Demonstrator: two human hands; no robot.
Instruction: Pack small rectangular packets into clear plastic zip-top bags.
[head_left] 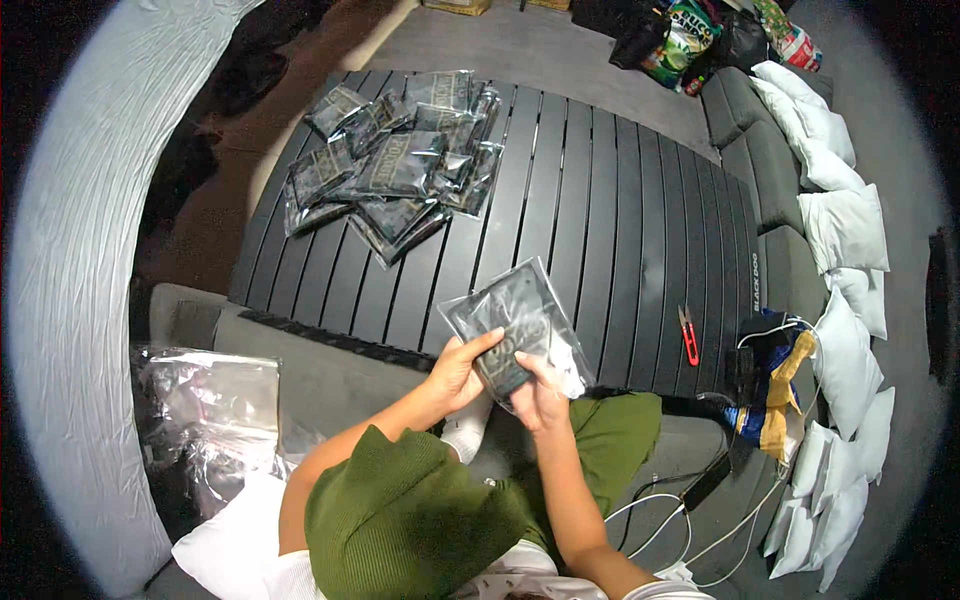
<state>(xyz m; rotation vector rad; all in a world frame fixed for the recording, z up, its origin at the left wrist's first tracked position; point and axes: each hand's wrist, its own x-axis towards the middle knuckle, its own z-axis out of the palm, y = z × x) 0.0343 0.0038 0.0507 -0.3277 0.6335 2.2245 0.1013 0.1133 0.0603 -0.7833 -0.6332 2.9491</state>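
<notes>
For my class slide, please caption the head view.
Left hand and right hand hold a clear-wrapped dark packet before a slatted table bearing similar packets.

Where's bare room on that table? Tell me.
Widest: slats between the packet pile and red snips, beyond the held packet. Smaller: between the pile and the near-left edge of the table. Crowded: the far-left part, under the pile.

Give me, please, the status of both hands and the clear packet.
Left grip, right grip: both closed on clear packet, thumbs on top. Packet: dark contents, held at near edge of table. Nothing seen blocking; packet pile farther off.
</notes>
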